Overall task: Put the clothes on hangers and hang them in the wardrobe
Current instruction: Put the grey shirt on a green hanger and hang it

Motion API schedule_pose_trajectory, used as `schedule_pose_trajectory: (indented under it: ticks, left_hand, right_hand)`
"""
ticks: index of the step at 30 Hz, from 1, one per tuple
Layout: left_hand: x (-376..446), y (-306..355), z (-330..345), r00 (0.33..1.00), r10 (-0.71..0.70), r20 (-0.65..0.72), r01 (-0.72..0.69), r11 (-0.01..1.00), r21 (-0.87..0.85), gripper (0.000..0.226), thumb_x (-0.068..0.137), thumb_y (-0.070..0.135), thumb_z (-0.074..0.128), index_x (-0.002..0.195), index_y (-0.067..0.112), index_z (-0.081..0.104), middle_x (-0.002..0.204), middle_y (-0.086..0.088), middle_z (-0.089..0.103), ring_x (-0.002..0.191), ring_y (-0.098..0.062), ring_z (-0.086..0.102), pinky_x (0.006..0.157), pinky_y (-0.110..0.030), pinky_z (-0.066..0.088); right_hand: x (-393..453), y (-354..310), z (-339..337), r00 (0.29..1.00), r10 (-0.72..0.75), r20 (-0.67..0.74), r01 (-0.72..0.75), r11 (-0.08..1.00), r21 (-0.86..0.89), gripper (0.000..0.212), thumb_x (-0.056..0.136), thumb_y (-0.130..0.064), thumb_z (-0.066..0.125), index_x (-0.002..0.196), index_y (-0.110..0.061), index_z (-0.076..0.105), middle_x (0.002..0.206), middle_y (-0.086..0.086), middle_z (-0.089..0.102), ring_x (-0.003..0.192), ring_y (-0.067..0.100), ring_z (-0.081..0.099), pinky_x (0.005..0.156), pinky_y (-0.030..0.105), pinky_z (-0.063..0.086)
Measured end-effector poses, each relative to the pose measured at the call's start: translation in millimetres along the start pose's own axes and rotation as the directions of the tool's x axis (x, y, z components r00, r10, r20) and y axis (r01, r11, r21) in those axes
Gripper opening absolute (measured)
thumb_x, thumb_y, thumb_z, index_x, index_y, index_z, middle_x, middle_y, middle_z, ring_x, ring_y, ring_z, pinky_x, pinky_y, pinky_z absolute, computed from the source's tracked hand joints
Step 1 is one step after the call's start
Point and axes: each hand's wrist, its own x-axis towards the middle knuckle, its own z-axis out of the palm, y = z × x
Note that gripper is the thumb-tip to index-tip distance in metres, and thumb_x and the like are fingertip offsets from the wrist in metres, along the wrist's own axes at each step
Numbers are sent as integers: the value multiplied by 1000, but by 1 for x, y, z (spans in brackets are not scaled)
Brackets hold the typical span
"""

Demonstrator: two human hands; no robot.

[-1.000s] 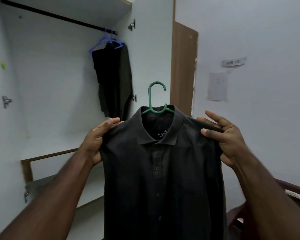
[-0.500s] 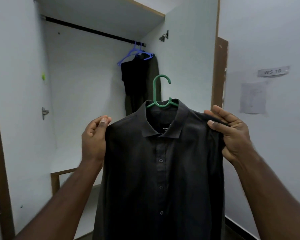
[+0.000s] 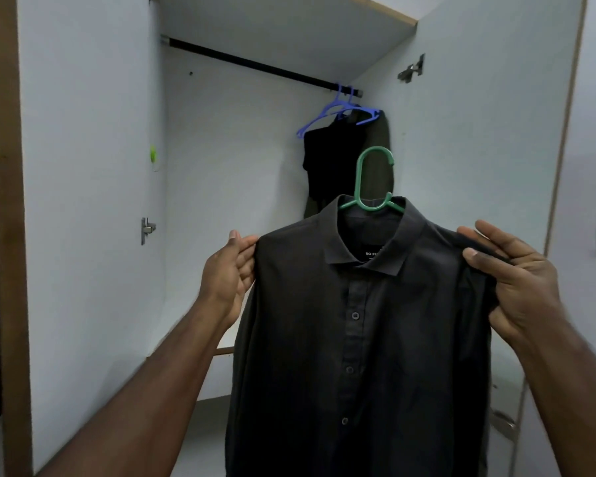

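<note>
A dark button-up shirt (image 3: 358, 339) hangs on a green hanger (image 3: 370, 187), whose hook rises above the collar. My left hand (image 3: 226, 273) pinches the shirt's left shoulder and my right hand (image 3: 516, 284) grips the right shoulder, holding it up in front of the open wardrobe. The black wardrobe rail (image 3: 255, 65) runs across the top, above and behind the green hook. At the rail's right end, blue hangers (image 3: 338, 113) carry dark clothes (image 3: 327, 166).
The wardrobe's white left side wall (image 3: 93, 201) has a metal hinge (image 3: 147, 229) and a green dot. The right side wall (image 3: 479, 132) carries another hinge (image 3: 410, 70). A shelf board (image 3: 289, 18) sits above the rail. A low shelf edge (image 3: 222, 350) shows behind my left arm.
The view has swung right-to-left and closer, so the wardrobe interior now fills the frame. The shirt on its green hanger has moved nearer to the rail, still held at both shoulders.
</note>
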Motion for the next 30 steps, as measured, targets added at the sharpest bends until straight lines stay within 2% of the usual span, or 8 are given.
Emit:
schedule_pose_trajectory:
  ticks: [5, 11, 17, 21, 25, 27, 30]
  left_hand:
    - [58, -18, 2, 999, 15, 29, -13, 999, -53, 57, 103, 55, 38, 133, 10, 60, 127, -1, 68, 122, -17, 62, 106, -34, 47]
    - [127, -24, 9, 998, 59, 36, -55, 994, -92, 63, 103, 58, 34, 138, 10, 56, 137, -5, 63, 126, -19, 60, 100, -32, 48]
    - [203, -20, 10, 994, 94, 53, -88, 991, -105, 65, 103, 59, 32, 138, 8, 55, 139, -9, 61, 127, -20, 59, 102, -34, 48]
    - [260, -8, 7, 990, 115, 83, -104, 986, -129, 70, 102, 62, 29, 138, 7, 54, 144, -11, 56, 131, -24, 55, 115, -40, 39]
    - [314, 1, -7, 982, 184, 47, -183, 982, -40, 72, 101, 63, 30, 145, 9, 49, 153, -9, 47, 143, -23, 43, 121, -41, 30]
    - [339, -2, -13, 973, 223, 65, -219, 974, -61, 70, 101, 62, 32, 143, 10, 51, 149, -9, 51, 139, -23, 48, 117, -39, 36]
    - [376, -18, -14, 964, 175, 198, -140, 974, -180, 71, 100, 64, 32, 136, 8, 57, 138, -11, 62, 126, -25, 61, 108, -40, 46]
  right_hand:
    - [57, 45, -3, 1000, -16, 21, 16, 1000, 13, 43, 86, 13, 60, 119, -13, 68, 115, 6, 74, 116, 23, 67, 101, 39, 52]
    - [134, 85, 9, 997, -40, 71, 36, 997, 63, 42, 86, 13, 60, 117, -13, 69, 114, 5, 75, 115, 22, 68, 96, 34, 55]
    - [201, 119, 34, 991, -87, 101, 77, 992, 100, 40, 85, 14, 61, 115, -12, 69, 111, 5, 76, 111, 21, 69, 95, 31, 56]
    - [244, 143, 62, 983, -154, 97, 141, 982, 126, 40, 84, 16, 60, 114, -10, 68, 109, 5, 76, 111, 20, 69, 97, 31, 55]
    - [288, 173, 93, 970, -226, 88, 212, 967, 141, 42, 84, 16, 60, 118, -8, 66, 107, 3, 77, 108, 18, 70, 96, 31, 55]
    - [310, 189, 110, 963, -255, 86, 241, 959, 149, 44, 84, 16, 60, 122, -4, 64, 107, 3, 77, 110, 19, 70, 97, 31, 55]
    - [340, 213, 136, 955, -287, 75, 273, 950, 149, 47, 82, 16, 62, 126, -2, 63, 107, 4, 77, 111, 20, 69, 96, 30, 55]
